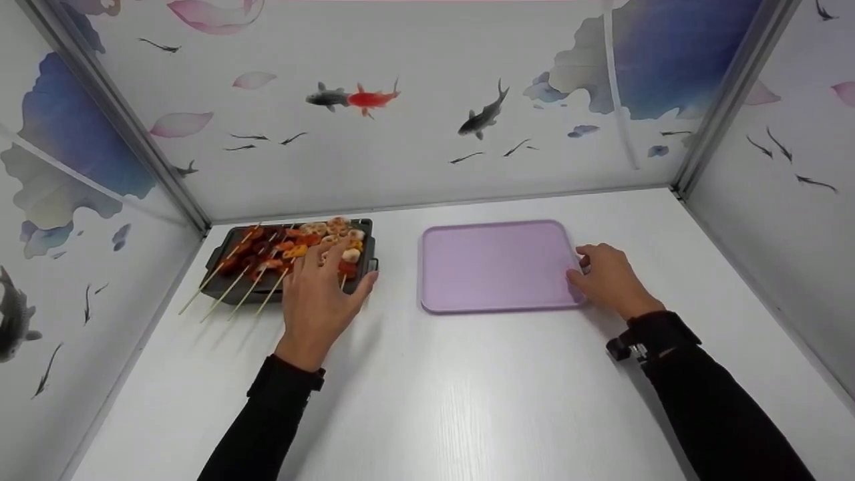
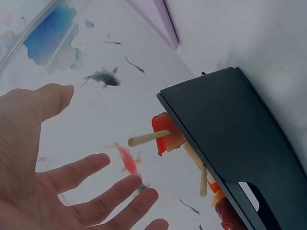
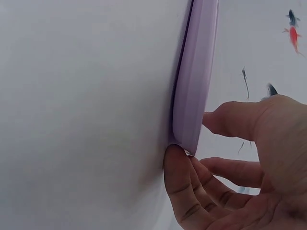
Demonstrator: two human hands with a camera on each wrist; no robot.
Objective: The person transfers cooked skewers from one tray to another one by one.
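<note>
My left hand [image 1: 319, 294] is over the near right part of a dark grill tray [image 1: 230, 292], its fingers spread and apart. Skewers of food [image 1: 267, 252] lie across that tray, several bare sticks poking out past its front edge. In the left wrist view a skewer's stick end [image 2: 144, 138] points toward the left hand, with nothing between the fingers. My right hand [image 1: 613, 280] pinches the right edge of a lilac tray [image 1: 494, 267]. In the right wrist view its thumb is at the lilac rim and its fingertips are curled at the lower edge.
The white table [image 1: 434, 394] carries both trays side by side, with a gap between them. White printed panels [image 1: 427, 153] stand behind and on both sides, close to the grill tray's back. Metal posts [image 1: 725, 87] mark the corners.
</note>
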